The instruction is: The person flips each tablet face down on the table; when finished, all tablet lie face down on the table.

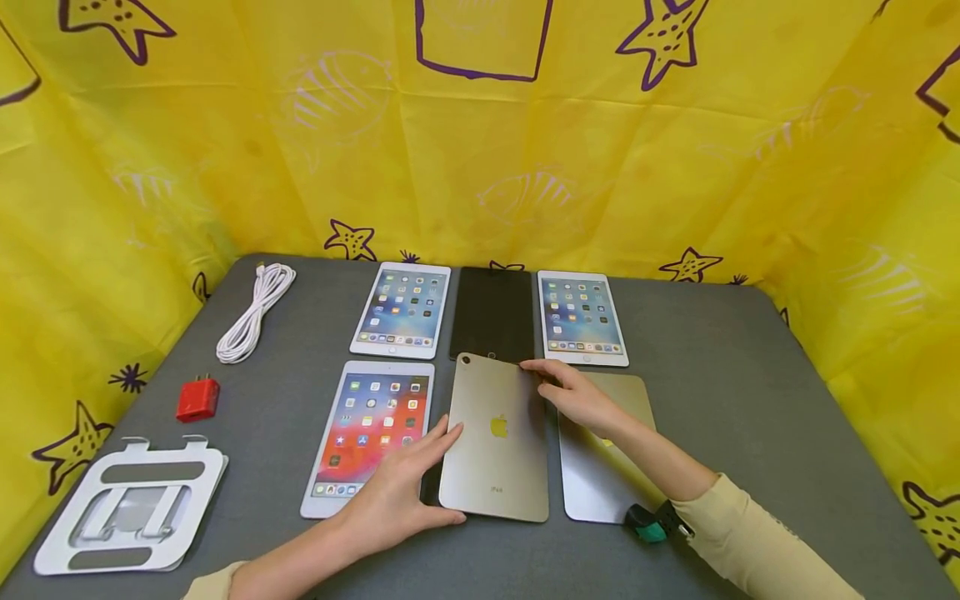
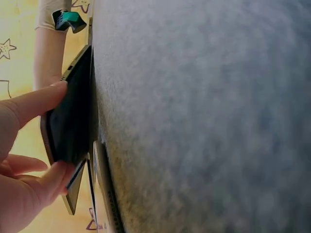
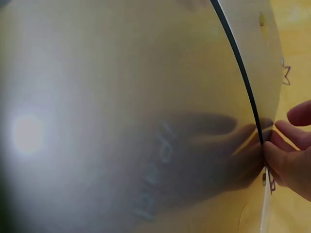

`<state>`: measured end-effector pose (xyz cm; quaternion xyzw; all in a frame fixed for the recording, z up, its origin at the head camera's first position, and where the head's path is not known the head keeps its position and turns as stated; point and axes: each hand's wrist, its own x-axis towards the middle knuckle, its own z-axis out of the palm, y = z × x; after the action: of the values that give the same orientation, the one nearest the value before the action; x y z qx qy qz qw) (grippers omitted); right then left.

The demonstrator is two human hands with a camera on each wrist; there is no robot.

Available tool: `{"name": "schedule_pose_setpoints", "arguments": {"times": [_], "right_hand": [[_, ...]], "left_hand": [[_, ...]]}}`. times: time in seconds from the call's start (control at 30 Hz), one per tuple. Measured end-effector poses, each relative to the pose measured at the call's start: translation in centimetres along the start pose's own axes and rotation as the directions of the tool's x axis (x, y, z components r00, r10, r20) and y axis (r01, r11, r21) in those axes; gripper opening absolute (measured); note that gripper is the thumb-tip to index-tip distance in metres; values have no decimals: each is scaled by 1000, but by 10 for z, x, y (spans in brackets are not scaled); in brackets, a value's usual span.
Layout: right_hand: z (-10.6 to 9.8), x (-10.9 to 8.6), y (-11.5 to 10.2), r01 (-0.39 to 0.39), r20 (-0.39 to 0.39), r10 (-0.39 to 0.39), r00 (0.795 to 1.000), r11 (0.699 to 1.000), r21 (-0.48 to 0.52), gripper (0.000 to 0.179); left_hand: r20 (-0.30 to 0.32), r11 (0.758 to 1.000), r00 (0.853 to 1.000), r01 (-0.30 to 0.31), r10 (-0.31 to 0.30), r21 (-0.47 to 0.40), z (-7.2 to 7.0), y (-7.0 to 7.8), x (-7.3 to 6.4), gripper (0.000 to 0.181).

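A gold tablet (image 1: 495,483), back up with an apple logo, is in the middle of the near row. My left hand (image 1: 401,492) grips its left side, thumb at the lower corner and fingers along the edge. In the left wrist view the dark screen side of this tablet (image 2: 73,116) shows, tilted up from the table. My right hand (image 1: 573,396) pinches the upper right corner. Beneath my right forearm lies a second tablet (image 1: 592,479), back up, which fills much of the right wrist view. Left of the held tablet is a white tablet (image 1: 375,425) with a lit screen.
Across the far row lie two white tablets (image 1: 401,308) (image 1: 583,317) with lit screens and a black-screened tablet (image 1: 491,312) between them. On the left are a coiled white cable (image 1: 255,317), a red charger plug (image 1: 198,399) and a folded white stand (image 1: 135,508). Yellow patterned cloth (image 1: 450,167) surrounds the grey table.
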<state>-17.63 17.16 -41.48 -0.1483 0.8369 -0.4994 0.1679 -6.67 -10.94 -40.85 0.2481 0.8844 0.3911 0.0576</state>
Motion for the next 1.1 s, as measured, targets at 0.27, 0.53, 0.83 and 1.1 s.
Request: {"name": "schedule_pose_setpoints", "arguments": {"times": [0.27, 0.53, 0.83, 1.1], "right_hand": [[0, 1, 2, -4, -13, 3, 1000, 999, -44, 41], [3, 3, -1, -8, -36, 5, 999, 995, -103, 42], [4, 3, -4, -11, -43, 5, 999, 990, -137, 43], [5, 3, -5, -20, -50, 13, 999, 989, -144, 43]], "left_hand": [[63, 997, 995, 68, -71, 40, 5, 0, 3, 92], [113, 989, 990, 72, -87, 128, 11, -2, 3, 93], [120, 987, 991, 37, -56, 155, 12, -5, 2, 90], [117, 983, 993, 4, -26, 186, 13, -6, 1, 86]]}}
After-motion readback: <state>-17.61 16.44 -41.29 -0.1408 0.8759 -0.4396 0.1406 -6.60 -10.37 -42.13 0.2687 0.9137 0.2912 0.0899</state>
